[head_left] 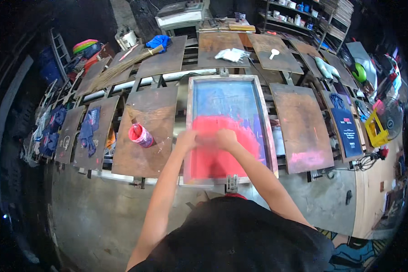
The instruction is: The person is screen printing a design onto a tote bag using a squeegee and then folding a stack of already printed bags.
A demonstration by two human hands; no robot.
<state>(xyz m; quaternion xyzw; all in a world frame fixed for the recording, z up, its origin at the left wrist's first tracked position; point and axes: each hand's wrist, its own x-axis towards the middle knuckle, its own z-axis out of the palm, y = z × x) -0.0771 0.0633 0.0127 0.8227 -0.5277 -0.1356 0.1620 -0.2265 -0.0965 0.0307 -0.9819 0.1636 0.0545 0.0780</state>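
Observation:
A wooden-framed printing screen [261, 102] lies in the centre, its mesh blue at the top and smeared with bright pink ink below. My left hand [186, 140] and my right hand [226, 139] grip either end of a squeegee [206, 139] over the pink area, blurred by motion. A metal clamp [232, 182] sits at the frame's near edge. Left of the screen, a pink-streaked bucket [141, 136] with a brush standing in it rests on a brown board [145, 163].
Rows of boards [299, 122] on metal supports flank and back the screen. Dark garments [89, 131] lie left, a straw broom [118, 70] behind them. A yellow crate [376, 129] and fan [390, 118] stand right. A shelf rack [290, 20] holds containers at the back.

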